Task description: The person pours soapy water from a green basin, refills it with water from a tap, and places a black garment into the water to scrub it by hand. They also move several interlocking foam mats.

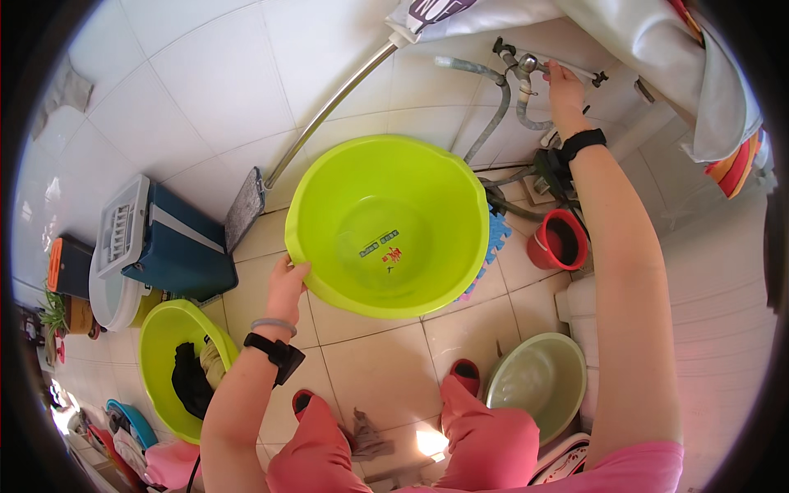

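A large lime-green plastic basin (425, 271) stands before me with no water visible in it; a printed label is on its bottom. My left hand (286, 283) grips the left rim of this basin, thumb over the edge. At the upper right, my right hand (564, 89) reaches to the metal faucet (528, 63) on the tiled wall, its fingers closed around the handle. A grey hose (471, 66) attached near the faucet points left with its free end above the basin. Another grey hose (490, 126) runs down the wall behind the basin.
A red bucket (537, 243) stands right of the basin. Nearer me is a pale green basin (536, 394). On the left are a blue mop bucket (185, 240), a flat mop (245, 209) leaning on the wall, and a second lime-green basin (157, 357) holding dark clothes (190, 379).
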